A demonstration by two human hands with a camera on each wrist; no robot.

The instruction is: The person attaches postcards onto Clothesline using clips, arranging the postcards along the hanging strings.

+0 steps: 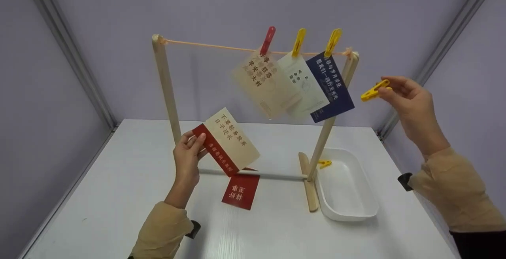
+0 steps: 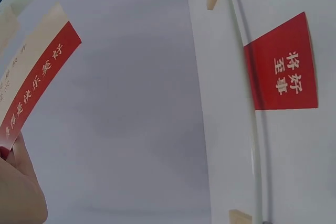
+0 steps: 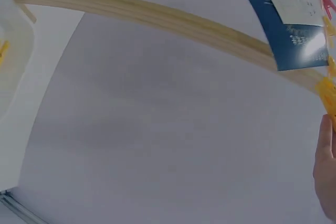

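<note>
My left hand (image 1: 187,157) pinches a cream card with a red band (image 1: 229,140) by its left end, in front of the wooden frame. Out to the right, my right hand (image 1: 415,108) holds a yellow clothespin (image 1: 373,91) between thumb and fingers, apart from the line. Across the frame runs an orange string (image 1: 209,45). From its right half hang a beige card (image 1: 265,85) under a red clothespin (image 1: 268,40), a pale card (image 1: 310,89) under a yellow clothespin (image 1: 299,42), and a dark blue card (image 1: 334,89) under another yellow clothespin (image 1: 333,42).
A red card (image 1: 240,191) lies on the white table (image 1: 106,195), partly beneath the frame's white bottom rod (image 1: 272,176). Beside the right wooden post (image 1: 321,148) stands a white tray (image 1: 348,215), with a yellow clothespin (image 1: 325,164) inside. Pale walls enclose the table.
</note>
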